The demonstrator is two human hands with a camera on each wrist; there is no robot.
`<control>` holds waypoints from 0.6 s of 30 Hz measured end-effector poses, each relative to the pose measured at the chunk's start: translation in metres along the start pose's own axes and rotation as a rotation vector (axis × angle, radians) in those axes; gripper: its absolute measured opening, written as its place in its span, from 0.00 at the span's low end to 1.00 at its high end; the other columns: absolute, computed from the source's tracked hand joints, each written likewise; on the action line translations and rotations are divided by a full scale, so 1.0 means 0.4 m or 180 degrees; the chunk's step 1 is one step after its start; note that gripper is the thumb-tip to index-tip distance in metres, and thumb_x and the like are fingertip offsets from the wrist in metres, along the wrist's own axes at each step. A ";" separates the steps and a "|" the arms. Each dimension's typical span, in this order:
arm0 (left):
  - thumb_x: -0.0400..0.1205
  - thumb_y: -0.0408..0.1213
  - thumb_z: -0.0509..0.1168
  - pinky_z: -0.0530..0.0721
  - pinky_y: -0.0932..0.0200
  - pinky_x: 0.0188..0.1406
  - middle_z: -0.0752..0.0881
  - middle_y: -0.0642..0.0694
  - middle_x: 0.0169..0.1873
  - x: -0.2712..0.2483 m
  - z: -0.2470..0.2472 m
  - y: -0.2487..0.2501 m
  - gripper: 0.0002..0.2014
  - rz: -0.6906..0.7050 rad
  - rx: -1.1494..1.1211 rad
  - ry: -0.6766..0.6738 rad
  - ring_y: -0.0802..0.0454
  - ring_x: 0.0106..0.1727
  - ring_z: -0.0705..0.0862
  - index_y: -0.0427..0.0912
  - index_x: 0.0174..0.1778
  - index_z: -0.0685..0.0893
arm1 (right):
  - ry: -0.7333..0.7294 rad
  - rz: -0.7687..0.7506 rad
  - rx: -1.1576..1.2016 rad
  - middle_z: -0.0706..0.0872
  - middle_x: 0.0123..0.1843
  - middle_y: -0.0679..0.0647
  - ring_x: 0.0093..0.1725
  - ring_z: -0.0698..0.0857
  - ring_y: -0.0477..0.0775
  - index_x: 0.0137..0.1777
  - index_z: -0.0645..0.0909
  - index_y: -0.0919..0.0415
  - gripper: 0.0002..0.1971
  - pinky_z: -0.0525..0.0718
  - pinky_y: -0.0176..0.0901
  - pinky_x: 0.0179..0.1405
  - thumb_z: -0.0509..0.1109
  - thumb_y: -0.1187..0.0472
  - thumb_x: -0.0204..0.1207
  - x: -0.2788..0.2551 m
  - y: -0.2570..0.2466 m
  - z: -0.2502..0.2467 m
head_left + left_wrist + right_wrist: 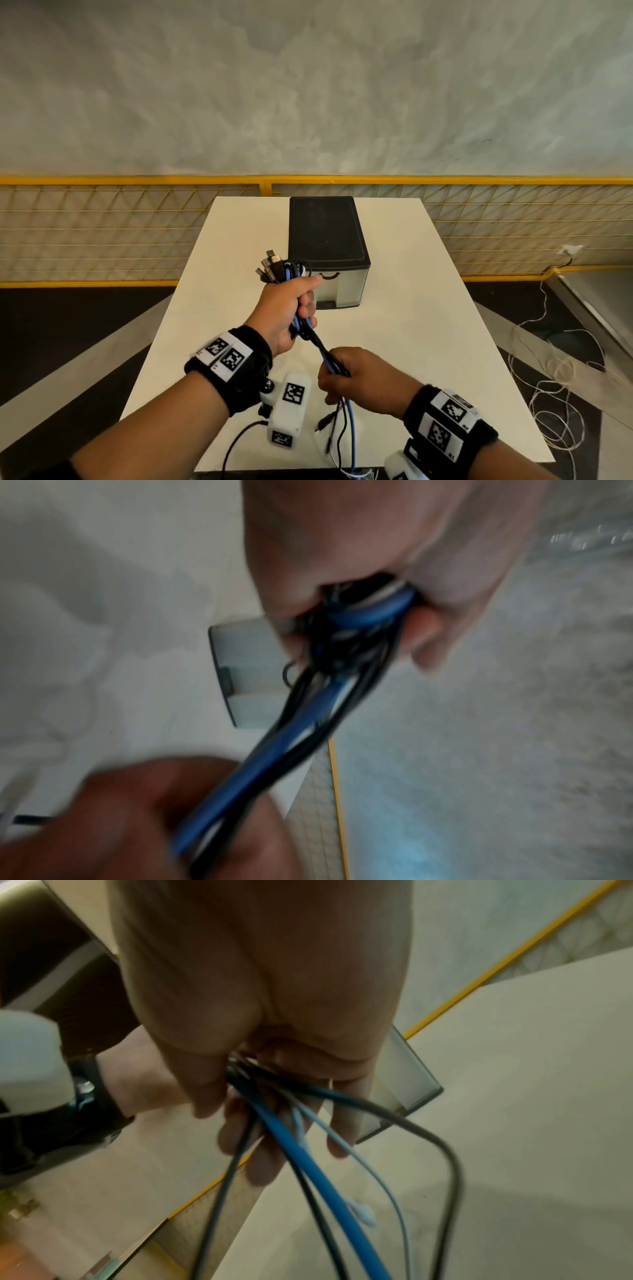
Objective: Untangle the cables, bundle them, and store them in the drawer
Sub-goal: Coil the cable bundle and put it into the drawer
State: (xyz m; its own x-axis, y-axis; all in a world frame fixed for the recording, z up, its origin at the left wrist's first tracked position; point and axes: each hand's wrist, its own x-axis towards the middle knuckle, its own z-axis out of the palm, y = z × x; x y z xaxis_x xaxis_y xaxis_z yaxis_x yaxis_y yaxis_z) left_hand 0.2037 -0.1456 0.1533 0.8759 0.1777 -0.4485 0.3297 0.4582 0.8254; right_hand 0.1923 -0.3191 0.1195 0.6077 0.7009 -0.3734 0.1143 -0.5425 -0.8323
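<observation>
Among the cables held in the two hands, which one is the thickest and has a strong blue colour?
The blue cable, running through the right hand; the black cables beside it are thinner, the pale one thinner still.

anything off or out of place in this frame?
Mostly fine. The cables are gathered between the left hand and right hand, but their loose ends trail over the table's near edge. The drawer unit appears closed. Loose white cord sprawls on the floor at right.
</observation>
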 end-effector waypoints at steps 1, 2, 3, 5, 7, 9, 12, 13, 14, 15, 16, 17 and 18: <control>0.82 0.35 0.68 0.71 0.59 0.23 0.67 0.51 0.18 -0.001 -0.012 0.009 0.19 -0.0131 0.0138 -0.0143 0.57 0.16 0.64 0.47 0.27 0.71 | -0.0072 0.0022 -0.0006 0.91 0.39 0.56 0.44 0.92 0.54 0.46 0.81 0.63 0.10 0.87 0.51 0.53 0.70 0.55 0.78 -0.003 0.007 -0.005; 0.83 0.35 0.67 0.70 0.60 0.23 0.67 0.52 0.19 -0.003 -0.023 0.018 0.19 -0.0303 0.0322 -0.0321 0.57 0.16 0.64 0.48 0.27 0.71 | -0.0104 0.0026 -0.0045 0.90 0.36 0.54 0.42 0.92 0.55 0.43 0.80 0.60 0.09 0.86 0.48 0.48 0.71 0.54 0.78 -0.007 0.011 -0.012; 0.83 0.35 0.67 0.70 0.60 0.23 0.67 0.52 0.19 -0.006 -0.036 0.025 0.19 -0.0490 0.0537 -0.0511 0.58 0.16 0.64 0.48 0.27 0.71 | -0.0094 0.0032 -0.0091 0.88 0.33 0.51 0.39 0.92 0.54 0.41 0.80 0.57 0.09 0.84 0.45 0.43 0.73 0.53 0.76 -0.009 0.016 -0.019; 0.83 0.34 0.67 0.71 0.62 0.23 0.67 0.51 0.19 -0.015 -0.053 0.028 0.19 -0.0783 0.1044 -0.0848 0.58 0.16 0.64 0.48 0.26 0.72 | 0.0027 0.0053 -0.0127 0.85 0.29 0.47 0.31 0.88 0.50 0.39 0.81 0.55 0.08 0.83 0.43 0.37 0.77 0.54 0.73 -0.014 0.016 -0.033; 0.82 0.34 0.68 0.74 0.62 0.23 0.67 0.50 0.19 -0.025 -0.059 0.024 0.19 -0.0891 0.1574 -0.1102 0.57 0.17 0.65 0.47 0.25 0.72 | 0.0192 -0.0021 -0.0207 0.83 0.30 0.46 0.29 0.84 0.46 0.40 0.83 0.57 0.09 0.82 0.43 0.34 0.80 0.55 0.69 -0.012 0.006 -0.045; 0.81 0.33 0.70 0.75 0.61 0.24 0.69 0.49 0.19 -0.035 -0.057 0.023 0.18 -0.0901 0.1921 -0.1285 0.56 0.18 0.66 0.46 0.27 0.73 | 0.0395 -0.0216 -0.0616 0.85 0.34 0.44 0.33 0.82 0.40 0.41 0.84 0.54 0.10 0.80 0.36 0.36 0.82 0.54 0.66 -0.006 -0.010 -0.058; 0.81 0.33 0.71 0.75 0.61 0.24 0.71 0.48 0.19 -0.045 -0.055 0.015 0.15 -0.0873 0.2075 -0.1466 0.56 0.18 0.68 0.44 0.28 0.77 | 0.0693 -0.0318 -0.0895 0.84 0.36 0.42 0.35 0.80 0.38 0.37 0.81 0.47 0.14 0.76 0.33 0.35 0.85 0.51 0.60 0.002 -0.042 -0.082; 0.80 0.33 0.71 0.75 0.61 0.24 0.71 0.48 0.18 -0.048 -0.056 0.010 0.15 -0.0846 0.2143 -0.1527 0.56 0.18 0.68 0.44 0.28 0.80 | 0.0741 -0.0307 -0.0942 0.83 0.34 0.42 0.33 0.79 0.39 0.34 0.78 0.46 0.16 0.74 0.33 0.32 0.86 0.51 0.58 0.005 -0.049 -0.087; 0.80 0.33 0.72 0.75 0.61 0.24 0.72 0.49 0.18 -0.052 -0.056 0.003 0.13 -0.0813 0.2214 -0.1586 0.56 0.18 0.69 0.45 0.29 0.82 | 0.0748 -0.0309 -0.1028 0.81 0.31 0.43 0.31 0.77 0.40 0.31 0.76 0.46 0.18 0.72 0.34 0.30 0.87 0.51 0.57 0.008 -0.055 -0.090; 0.80 0.33 0.72 0.75 0.61 0.24 0.74 0.49 0.17 -0.057 -0.056 -0.004 0.12 -0.0778 0.2264 -0.1629 0.56 0.18 0.69 0.44 0.30 0.84 | 0.0729 -0.0308 -0.1100 0.79 0.29 0.43 0.29 0.75 0.40 0.29 0.73 0.46 0.20 0.70 0.34 0.28 0.87 0.51 0.56 0.010 -0.060 -0.091; 0.79 0.32 0.72 0.75 0.60 0.25 0.76 0.50 0.18 -0.061 -0.057 -0.011 0.09 -0.0736 0.2289 -0.1659 0.57 0.18 0.70 0.43 0.33 0.85 | 0.0719 -0.0312 -0.1130 0.78 0.28 0.43 0.28 0.73 0.41 0.29 0.72 0.46 0.22 0.68 0.33 0.26 0.87 0.51 0.56 0.011 -0.062 -0.091; 0.78 0.32 0.73 0.75 0.60 0.25 0.79 0.50 0.19 -0.064 -0.058 -0.017 0.07 -0.0694 0.2305 -0.1678 0.57 0.19 0.71 0.42 0.35 0.85 | 0.0725 -0.0314 -0.1143 0.77 0.28 0.43 0.28 0.73 0.41 0.29 0.71 0.46 0.22 0.67 0.33 0.26 0.87 0.52 0.56 0.012 -0.063 -0.090; 0.76 0.31 0.74 0.76 0.60 0.26 0.81 0.49 0.22 -0.065 -0.059 -0.023 0.05 -0.0650 0.2320 -0.1676 0.56 0.20 0.73 0.41 0.37 0.85 | 0.0739 -0.0319 -0.1159 0.77 0.29 0.43 0.29 0.72 0.41 0.29 0.71 0.46 0.21 0.67 0.32 0.25 0.86 0.53 0.57 0.014 -0.063 -0.089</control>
State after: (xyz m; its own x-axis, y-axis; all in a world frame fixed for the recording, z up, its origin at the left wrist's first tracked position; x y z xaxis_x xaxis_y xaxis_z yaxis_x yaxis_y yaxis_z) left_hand 0.1694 -0.1338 0.1493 0.7647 -0.3474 -0.5427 0.4792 -0.2564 0.8394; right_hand 0.2210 -0.3180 0.1529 0.7351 0.6583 -0.1618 0.4257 -0.6341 -0.6455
